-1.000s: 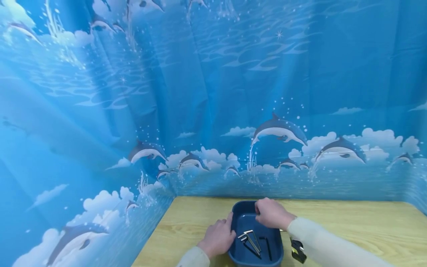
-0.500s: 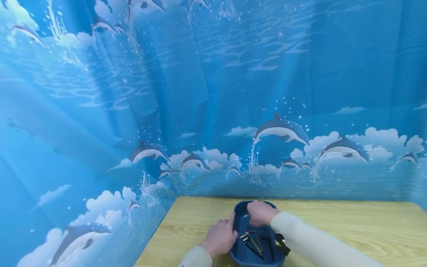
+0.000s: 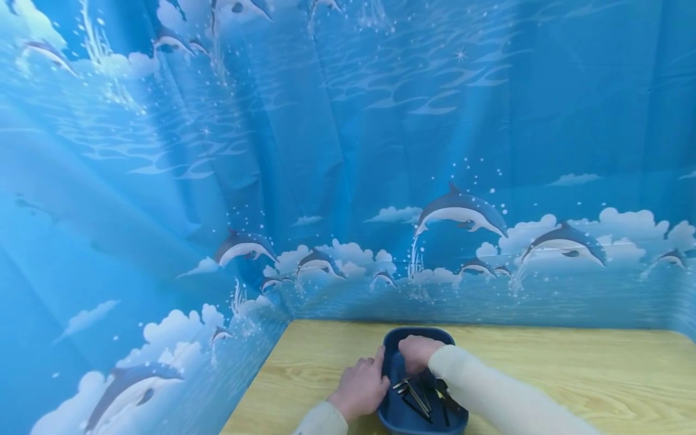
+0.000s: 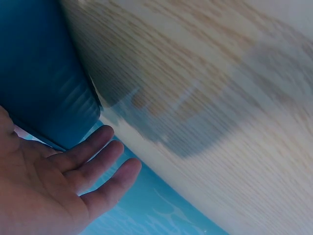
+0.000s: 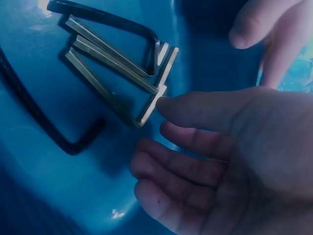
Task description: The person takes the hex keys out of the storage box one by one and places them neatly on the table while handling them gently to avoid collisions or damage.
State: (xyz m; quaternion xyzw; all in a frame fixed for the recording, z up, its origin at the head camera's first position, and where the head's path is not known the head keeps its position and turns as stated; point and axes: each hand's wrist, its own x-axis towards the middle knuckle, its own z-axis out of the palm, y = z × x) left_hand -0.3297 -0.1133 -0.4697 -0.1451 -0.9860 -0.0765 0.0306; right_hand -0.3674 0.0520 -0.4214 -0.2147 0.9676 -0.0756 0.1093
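Several Allen keys, some pale metal and some black, lie on the floor of a deep blue plastic bin. Inside the bin is my right hand, its fingers loosely bent. In the right wrist view, its thumb tip is right at the short arm of a pale Allen key; whether they touch is unclear. A black Allen key lies apart from the rest. My left hand holds the bin's left wall, thumb over the rim. The left wrist view shows three fingers extended outside the bin.
The bin stands on a light wood-grain table. Behind and to the left hangs a blue curtain printed with dolphins. A black and yellow device sits at my right wrist, over the bin's right side.
My right hand has moved from the bin's far right rim leftward and down into the bin, towards the Allen keys. My left hand has stayed at the left wall.
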